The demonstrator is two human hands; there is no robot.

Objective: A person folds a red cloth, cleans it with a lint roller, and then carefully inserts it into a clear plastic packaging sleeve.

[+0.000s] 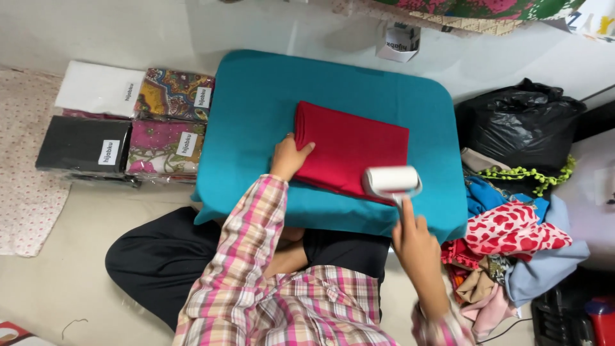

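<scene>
A folded red cloth (355,150) lies on a teal padded board (256,96) across my lap. My left hand (289,157) presses flat on the cloth's near left corner. My right hand (411,237) grips the handle of a white lint roller (391,181), whose roll rests on the cloth's near right edge.
Several packed folded fabrics (128,125) are stacked on the floor to the left. On the right stand a black plastic bag (522,122) and a pile of loose coloured cloths (519,243). A patterned mat (25,160) lies at far left.
</scene>
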